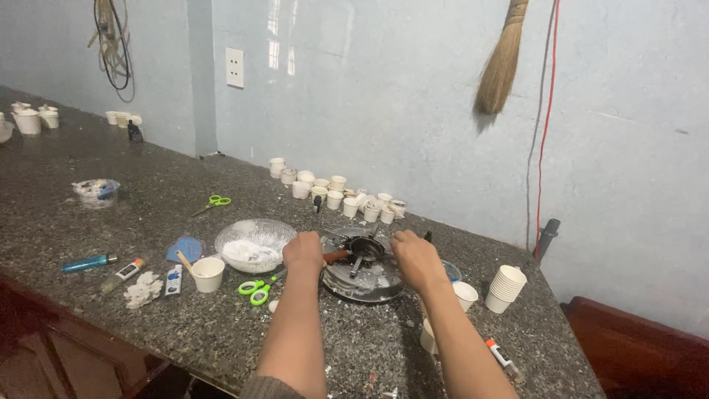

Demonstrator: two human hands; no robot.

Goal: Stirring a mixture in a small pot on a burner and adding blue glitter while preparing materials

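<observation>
Here left hand [303, 251] grip wraps pan handle [336, 256]; right hand [416, 258] grip unclear, at stove [362, 284] edge.

You stand in a makeshift home craft workshop: beyond your hands [362, 255] a speckled granite counter [221, 325] carries small white cups [336, 193], scissors [255, 288] and a glass bowl [255, 244], under a hanging broom [502, 63].
</observation>
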